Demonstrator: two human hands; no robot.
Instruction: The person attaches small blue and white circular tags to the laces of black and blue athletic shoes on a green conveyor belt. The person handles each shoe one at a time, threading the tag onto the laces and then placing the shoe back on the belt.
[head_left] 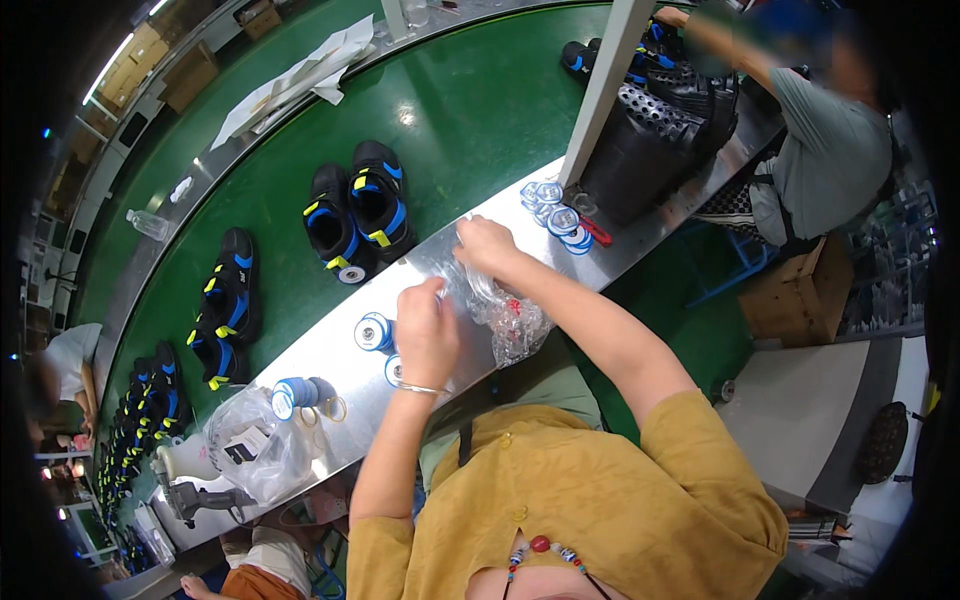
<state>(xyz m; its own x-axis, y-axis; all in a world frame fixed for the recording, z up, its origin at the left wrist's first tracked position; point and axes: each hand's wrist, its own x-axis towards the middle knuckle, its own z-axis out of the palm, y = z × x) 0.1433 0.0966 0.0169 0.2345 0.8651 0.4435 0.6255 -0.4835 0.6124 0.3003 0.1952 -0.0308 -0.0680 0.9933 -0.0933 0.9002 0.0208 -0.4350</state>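
Observation:
My left hand (pixel 427 335), with a bangle at its wrist, is closed above the metal ledge (pixel 330 350); what its fingers pinch, if anything, is too small to tell. Just ahead and to the right, my right hand (pixel 485 248) is curled at the top of a crinkled clear plastic bag (pixel 515 330). Red bits show inside the bag. Round blue-and-white discs (pixel 372 332) lie in a stack left of my left hand, and another disc (pixel 393 370) is partly hidden by that wrist. More loose discs (pixel 548 205) are spread beyond my right hand.
Black, blue and yellow shoes (pixel 380 205) stand on the green belt (pixel 470 110). One carries a disc (pixel 351 274). At left are a disc stack (pixel 290 397), rubber bands (pixel 335 409), a plastic bag (pixel 265 450) and a grey tool (pixel 200 497). A post (pixel 605 90) and co-worker (pixel 840 150) are right.

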